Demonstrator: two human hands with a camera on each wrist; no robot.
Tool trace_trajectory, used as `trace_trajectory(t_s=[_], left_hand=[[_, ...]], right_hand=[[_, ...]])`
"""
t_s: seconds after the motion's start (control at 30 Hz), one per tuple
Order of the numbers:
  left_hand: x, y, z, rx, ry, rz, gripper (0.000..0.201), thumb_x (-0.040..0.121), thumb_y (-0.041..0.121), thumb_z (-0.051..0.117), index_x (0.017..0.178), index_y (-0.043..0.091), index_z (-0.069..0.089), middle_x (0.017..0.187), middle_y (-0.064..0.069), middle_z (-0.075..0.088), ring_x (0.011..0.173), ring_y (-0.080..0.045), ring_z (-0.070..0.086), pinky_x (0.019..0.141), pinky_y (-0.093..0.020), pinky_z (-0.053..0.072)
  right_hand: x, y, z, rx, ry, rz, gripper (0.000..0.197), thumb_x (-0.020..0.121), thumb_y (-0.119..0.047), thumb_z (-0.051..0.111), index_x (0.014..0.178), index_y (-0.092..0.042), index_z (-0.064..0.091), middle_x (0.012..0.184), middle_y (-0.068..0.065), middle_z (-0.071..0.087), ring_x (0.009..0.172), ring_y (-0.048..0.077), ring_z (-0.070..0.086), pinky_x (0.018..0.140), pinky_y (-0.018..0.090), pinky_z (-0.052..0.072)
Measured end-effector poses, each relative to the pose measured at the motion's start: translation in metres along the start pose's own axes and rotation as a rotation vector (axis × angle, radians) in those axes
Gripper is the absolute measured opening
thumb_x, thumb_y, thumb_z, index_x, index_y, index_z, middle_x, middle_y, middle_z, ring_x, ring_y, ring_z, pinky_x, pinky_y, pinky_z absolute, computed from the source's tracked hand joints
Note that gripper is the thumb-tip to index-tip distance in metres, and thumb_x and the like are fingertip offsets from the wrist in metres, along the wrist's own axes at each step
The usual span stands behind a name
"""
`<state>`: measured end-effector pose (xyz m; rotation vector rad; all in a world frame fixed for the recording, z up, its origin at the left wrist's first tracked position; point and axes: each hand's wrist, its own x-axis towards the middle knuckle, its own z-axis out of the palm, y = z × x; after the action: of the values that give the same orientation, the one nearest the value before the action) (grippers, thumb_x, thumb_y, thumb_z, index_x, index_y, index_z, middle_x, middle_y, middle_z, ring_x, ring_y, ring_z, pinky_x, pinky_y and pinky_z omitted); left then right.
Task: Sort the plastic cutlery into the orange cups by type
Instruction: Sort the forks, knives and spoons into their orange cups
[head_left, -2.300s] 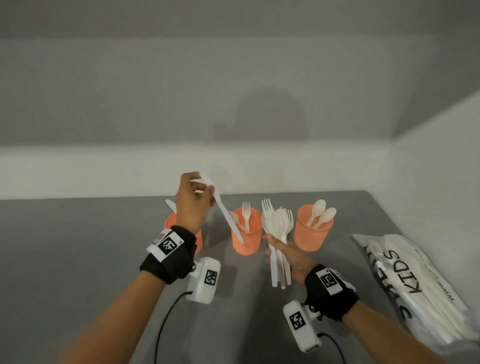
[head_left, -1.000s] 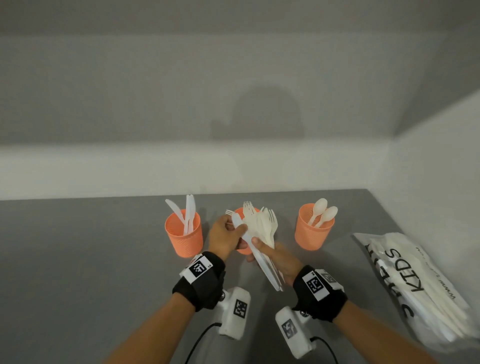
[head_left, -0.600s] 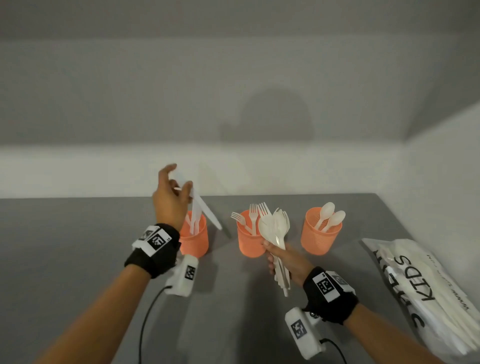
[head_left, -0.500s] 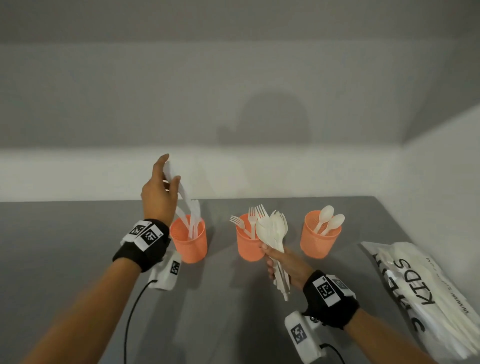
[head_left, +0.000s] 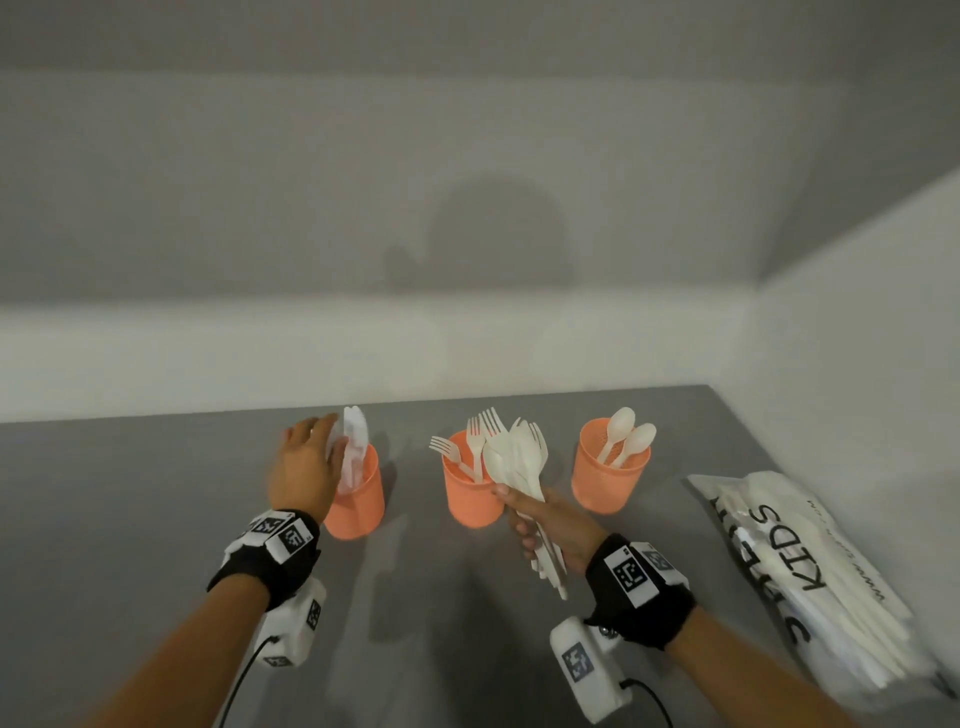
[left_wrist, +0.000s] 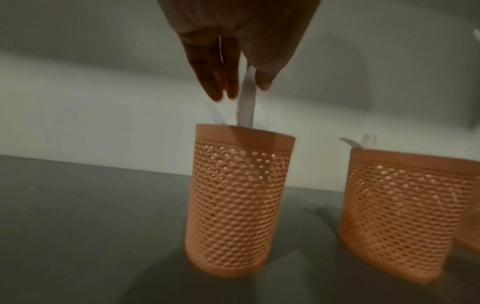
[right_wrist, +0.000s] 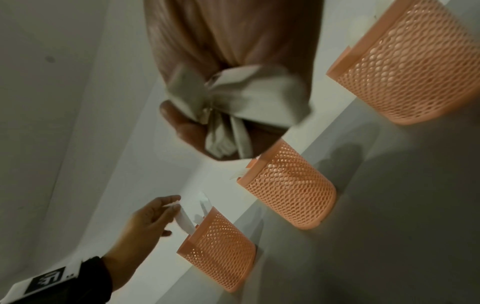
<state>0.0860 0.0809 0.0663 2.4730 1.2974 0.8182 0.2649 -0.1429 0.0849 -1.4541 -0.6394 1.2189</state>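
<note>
Lowered from its raised position, left hand (head_left: 304, 470) stands a flat white knife (left_wrist: 245, 107) in the perforated left cup (head_left: 358, 499), fingers loosening; right hand (head_left: 553, 525) grips a smooth cutlery bundle (head_left: 522, 462).

we see three cups in a row mid-frame: knife cup (head_left: 356, 499) at left; fork cup (head_left: 470, 493) in the centre; spoon cup (head_left: 608, 480) at right; a cutlery bag (head_left: 831, 582) lies at far right.
</note>
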Motion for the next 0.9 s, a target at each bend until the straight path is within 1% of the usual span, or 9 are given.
trace_trajectory(t_s=[0.13, 0.27, 0.33, 0.47, 0.53, 0.63, 0.73, 0.83, 0.9], left_hand=[[-0.007, 0.043, -0.003, -0.330, 0.204, 0.004, 0.026, 0.091, 0.018, 0.049, 0.107, 0.005, 0.064, 0.106, -0.017, 0.061, 0.095, -0.031, 0.057, 0.083, -0.039, 0.047], [-0.024, 0.110, 0.004, -0.746, -0.185, -0.127, 0.020, 0.096, 0.023, 0.048, 0.099, 0.010, 0.062, 0.091, -0.006, 0.064, 0.085, -0.020, 0.058, 0.075, -0.029, 0.046], [-0.031, 0.130, 0.015, -0.829, -0.326, -0.156, 0.027, 0.096, 0.028, 0.047, 0.088, 0.006, 0.061, 0.080, -0.007, 0.061, 0.075, -0.019, 0.055, 0.071, -0.033, 0.044], [-0.033, 0.148, 0.028, -0.778, -0.344, -0.115, 0.031, 0.096, 0.017, 0.045, 0.075, -0.004, 0.054, 0.067, -0.012, 0.048, 0.065, -0.019, 0.043, 0.062, -0.033, 0.036], [-0.028, 0.154, 0.029, -0.759, -0.338, -0.117, 0.031, 0.096, 0.017, 0.045, 0.075, -0.004, 0.056, 0.067, -0.012, 0.053, 0.064, -0.020, 0.047, 0.064, -0.036, 0.041], [-0.016, 0.165, 0.021, -0.825, -0.301, -0.151, 0.034, 0.098, 0.023, 0.042, 0.087, -0.002, 0.063, 0.081, -0.014, 0.066, 0.068, -0.020, 0.059, 0.072, -0.037, 0.048], [-0.008, 0.177, 0.004, -1.025, -0.143, -0.173, 0.028, 0.101, 0.021, 0.036, 0.090, 0.011, 0.060, 0.080, -0.008, 0.066, 0.066, -0.011, 0.065, 0.067, -0.027, 0.051], [-0.001, 0.187, -0.010, -1.170, 0.089, -0.225, 0.027, 0.101, 0.024, 0.033, 0.089, 0.018, 0.056, 0.066, -0.004, 0.064, 0.056, -0.005, 0.065, 0.061, -0.021, 0.055], [0.001, 0.191, -0.011, -1.181, 0.147, -0.265, 0.022, 0.101, 0.023, 0.033, 0.094, 0.019, 0.054, 0.057, -0.001, 0.052, 0.046, -0.006, 0.059, 0.053, -0.023, 0.053]], right_hand=[[0.001, 0.000, 0.005, 0.019, 0.016, 0.035, 0.025, 0.093, -0.028, 0.055, 0.073, -0.016, 0.046, 0.041, -0.010, 0.044, 0.033, 0.003, 0.038, 0.038, 0.016, 0.037], [0.003, 0.002, 0.012, 0.024, -0.018, 0.022, 0.020, 0.093, -0.029, 0.055, 0.078, -0.016, 0.049, 0.043, -0.010, 0.045, 0.033, 0.003, 0.039, 0.037, 0.016, 0.037], [0.002, 0.003, 0.013, 0.025, -0.038, 0.016, 0.019, 0.093, -0.028, 0.055, 0.078, -0.018, 0.051, 0.044, -0.009, 0.046, 0.034, 0.004, 0.039, 0.039, 0.017, 0.036], [-0.004, 0.006, 0.005, 0.041, -0.056, 0.016, 0.018, 0.093, -0.026, 0.055, 0.080, -0.015, 0.050, 0.045, -0.008, 0.047, 0.035, 0.005, 0.041, 0.040, 0.018, 0.037], [-0.009, 0.007, -0.002, 0.023, -0.051, 0.002, 0.018, 0.093, -0.026, 0.055, 0.081, -0.014, 0.050, 0.045, -0.008, 0.047, 0.036, 0.005, 0.041, 0.040, 0.019, 0.038], [-0.017, 0.009, -0.014, -0.015, -0.038, -0.025, 0.013, 0.093, -0.024, 0.055, 0.089, -0.014, 0.049, 0.044, -0.008, 0.045, 0.035, 0.005, 0.041, 0.039, 0.019, 0.038], [-0.023, 0.012, -0.024, -0.015, -0.021, -0.012, 0.018, 0.093, -0.024, 0.055, 0.080, -0.013, 0.047, 0.042, -0.008, 0.044, 0.035, 0.006, 0.040, 0.037, 0.018, 0.037], [-0.026, 0.018, -0.034, 0.029, 0.081, 0.006, 0.019, 0.093, -0.022, 0.056, 0.080, -0.014, 0.046, 0.044, -0.007, 0.042, 0.035, 0.007, 0.039, 0.037, 0.019, 0.037], [-0.027, 0.021, -0.042, 0.079, 0.166, 0.005, 0.019, 0.093, -0.021, 0.056, 0.079, -0.014, 0.046, 0.045, -0.006, 0.039, 0.034, 0.006, 0.036, 0.036, 0.018, 0.035]])
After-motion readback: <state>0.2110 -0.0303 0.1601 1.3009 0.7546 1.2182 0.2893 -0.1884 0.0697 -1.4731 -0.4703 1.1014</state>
